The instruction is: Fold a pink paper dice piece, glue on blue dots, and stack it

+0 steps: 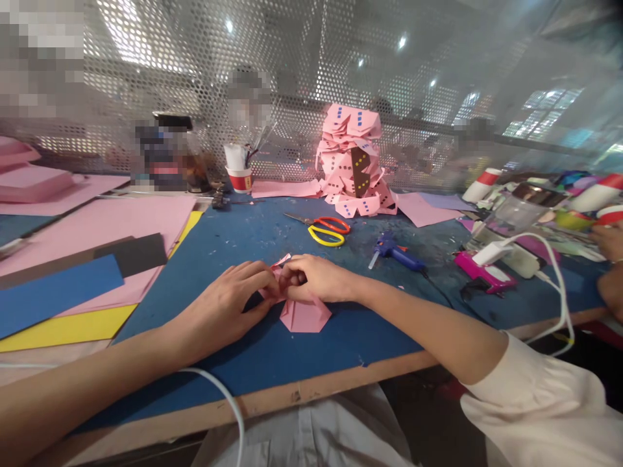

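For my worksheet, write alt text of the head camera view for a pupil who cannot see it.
A person's left hand and right hand hold a folded pink paper piece over a blue tabletop. Beyond lie scissors and a blue glue gun, with a stack of dotted pink paper shapes behind.

Held a folded pink paper piece point(305, 318) in left hand point(233, 295) and right hand point(314, 277), over the blue surface point(238, 237); had red-and-yellow scissors point(311, 224) and a blue glue gun point(390, 248) lying beyond; had dotted pink folded pieces point(341, 165) stacked farther back.
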A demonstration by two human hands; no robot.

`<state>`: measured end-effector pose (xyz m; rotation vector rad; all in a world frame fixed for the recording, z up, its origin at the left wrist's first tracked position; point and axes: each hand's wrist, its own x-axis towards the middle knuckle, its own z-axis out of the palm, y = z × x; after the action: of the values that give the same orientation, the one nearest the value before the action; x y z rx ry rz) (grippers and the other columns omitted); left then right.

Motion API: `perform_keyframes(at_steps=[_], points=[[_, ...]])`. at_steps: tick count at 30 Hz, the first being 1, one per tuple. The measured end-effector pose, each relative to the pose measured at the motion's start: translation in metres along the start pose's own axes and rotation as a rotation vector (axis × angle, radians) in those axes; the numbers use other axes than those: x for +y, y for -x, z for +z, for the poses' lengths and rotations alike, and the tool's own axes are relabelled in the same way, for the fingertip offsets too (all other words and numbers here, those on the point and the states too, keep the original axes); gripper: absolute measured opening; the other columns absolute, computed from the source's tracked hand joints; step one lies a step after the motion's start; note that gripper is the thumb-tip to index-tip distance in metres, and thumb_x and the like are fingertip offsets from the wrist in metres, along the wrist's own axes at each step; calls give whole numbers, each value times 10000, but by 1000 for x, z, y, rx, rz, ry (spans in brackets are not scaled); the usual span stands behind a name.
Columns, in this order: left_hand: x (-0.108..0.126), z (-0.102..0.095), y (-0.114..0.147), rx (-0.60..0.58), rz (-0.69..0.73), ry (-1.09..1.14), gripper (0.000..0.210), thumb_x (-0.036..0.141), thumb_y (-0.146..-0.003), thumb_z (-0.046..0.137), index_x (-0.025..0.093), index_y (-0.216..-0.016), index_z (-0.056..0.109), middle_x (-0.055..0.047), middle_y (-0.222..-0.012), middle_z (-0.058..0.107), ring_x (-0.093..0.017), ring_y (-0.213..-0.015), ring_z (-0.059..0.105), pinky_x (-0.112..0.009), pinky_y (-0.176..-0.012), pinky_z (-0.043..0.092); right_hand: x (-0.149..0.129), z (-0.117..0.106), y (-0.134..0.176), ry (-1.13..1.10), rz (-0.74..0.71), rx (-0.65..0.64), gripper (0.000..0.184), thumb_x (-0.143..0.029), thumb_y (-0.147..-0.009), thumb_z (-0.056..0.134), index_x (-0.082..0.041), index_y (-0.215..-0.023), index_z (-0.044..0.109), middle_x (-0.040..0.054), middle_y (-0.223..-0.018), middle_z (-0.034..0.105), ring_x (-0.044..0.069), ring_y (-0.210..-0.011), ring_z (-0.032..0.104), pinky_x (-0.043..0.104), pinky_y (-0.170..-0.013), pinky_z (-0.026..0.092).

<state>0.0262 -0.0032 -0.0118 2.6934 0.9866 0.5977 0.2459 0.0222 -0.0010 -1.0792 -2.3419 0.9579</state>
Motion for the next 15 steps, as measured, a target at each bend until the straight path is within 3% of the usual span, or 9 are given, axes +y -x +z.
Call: perform_keyframes(at_steps=[4,15], points=[[0,-2,1,1,35,-21,141,268,-979,501,232,-950,635,-47,-1056,639,-216,-986,583,-361,-886,446,-1,-5,2,-130,11,-45,140,-83,-785,666,-149,-892,726,8,-864,686,107,-724,588,208,-650,439],[1,-6,1,43,211,-99,180,201,-998,493,221,-976,671,-44,-1007,656,-197,-940,575,-348,-847,421,2,-4,1,-83,-26,-43,145,-95,-758,718,-151,-892,717,-9,-831,625,102,-745,578,195,-670,434]])
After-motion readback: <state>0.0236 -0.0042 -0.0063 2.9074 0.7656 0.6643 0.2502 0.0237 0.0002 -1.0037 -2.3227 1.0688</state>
